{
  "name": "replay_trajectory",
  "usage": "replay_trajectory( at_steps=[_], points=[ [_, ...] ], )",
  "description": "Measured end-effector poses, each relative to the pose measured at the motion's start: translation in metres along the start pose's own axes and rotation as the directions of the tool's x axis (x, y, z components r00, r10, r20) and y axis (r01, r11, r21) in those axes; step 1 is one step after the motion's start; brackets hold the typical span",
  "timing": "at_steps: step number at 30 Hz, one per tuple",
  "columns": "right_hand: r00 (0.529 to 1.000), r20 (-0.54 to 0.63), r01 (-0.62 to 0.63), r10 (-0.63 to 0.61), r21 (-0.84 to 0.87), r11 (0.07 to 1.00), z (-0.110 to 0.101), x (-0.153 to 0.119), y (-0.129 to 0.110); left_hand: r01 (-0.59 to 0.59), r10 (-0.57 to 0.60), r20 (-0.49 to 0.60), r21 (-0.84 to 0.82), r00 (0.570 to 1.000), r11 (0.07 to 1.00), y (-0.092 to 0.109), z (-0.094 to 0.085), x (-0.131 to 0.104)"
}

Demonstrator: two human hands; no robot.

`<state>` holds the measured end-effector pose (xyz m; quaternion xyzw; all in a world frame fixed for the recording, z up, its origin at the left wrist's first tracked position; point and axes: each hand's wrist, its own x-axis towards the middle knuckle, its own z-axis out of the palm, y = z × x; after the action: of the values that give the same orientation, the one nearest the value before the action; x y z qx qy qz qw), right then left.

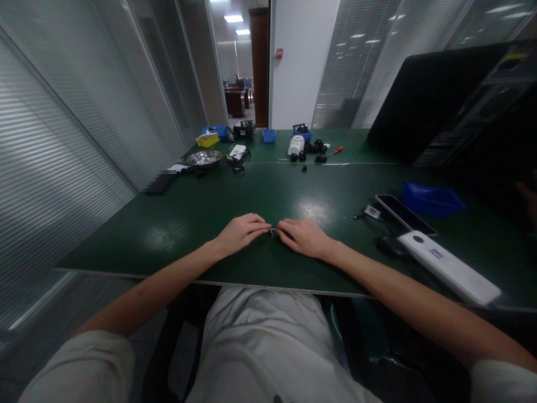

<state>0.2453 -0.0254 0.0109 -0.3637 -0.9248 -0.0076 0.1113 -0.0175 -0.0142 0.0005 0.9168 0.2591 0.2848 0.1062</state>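
Between my two hands, just above or on the green table (pixel 235 196), is a small dark and shiny metallic piece (pixel 272 231), too small to name. My left hand (pixel 243 232) reaches it from the left, fingertips pressed together at its edge. From the right, my right hand (pixel 302 236) pinches at its other side with curled fingers and the thumb below. Both forearms lean over the table's front edge.
At right lie a white power bank-like device (pixel 451 266), a phone (pixel 405 215), a black mouse (pixel 391 245) and a blue tray (pixel 432 198). Farther back stand a metal bowl (pixel 205 159), a yellow box (pixel 207 140), small black parts (pixel 321 159) and an orange screwdriver (pixel 338 150).
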Motion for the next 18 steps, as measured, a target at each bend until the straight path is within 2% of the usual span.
replay_trajectory(
  at_steps=[6,18],
  points=[
    [1.0,0.003,-0.006,0.006,-0.007,1.0,0.0003,-0.0001,0.0002,0.024,-0.024,-0.031,-0.005,0.999,1.0,0.0027,-0.0021,0.0012],
    [0.999,0.005,0.035,-0.035,0.008,0.999,0.0009,-0.0005,0.0011,0.033,-0.035,-0.025,-0.107,0.999,0.994,-0.0012,0.0024,0.0012]
  ],
)
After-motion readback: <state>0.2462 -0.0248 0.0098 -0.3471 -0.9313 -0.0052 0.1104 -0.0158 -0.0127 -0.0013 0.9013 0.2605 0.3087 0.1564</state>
